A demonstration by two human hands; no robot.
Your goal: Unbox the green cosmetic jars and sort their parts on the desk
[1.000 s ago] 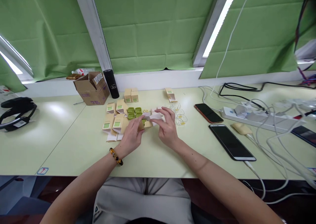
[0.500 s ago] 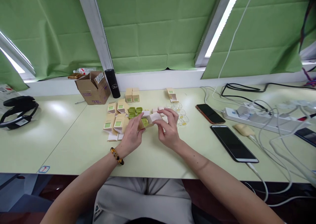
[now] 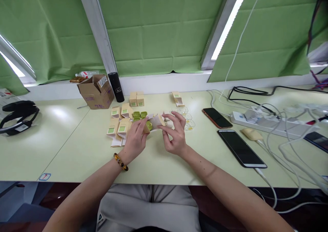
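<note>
My left hand grips a small kraft cardboard box by its left side, above the table. Inside the box shows a green cup. My right hand has its fingertips on the box's pale raised flap at the right end. Behind my left hand stand several green cups in a cluster. To their left are several open kraft boxes with green labels. Several clear plastic lids lie beyond my right hand, and its fingers partly hide small pale pieces there.
Two closed kraft boxes and one open box stand farther back. A brown carton and a black bottle are back left. Two phones, a power strip and tangled cables occupy the right. A black headset lies far left.
The box's right flap has tilted inward and left under my right fingertips, covering more of the opening. My left hand keeps its hold on the box.
</note>
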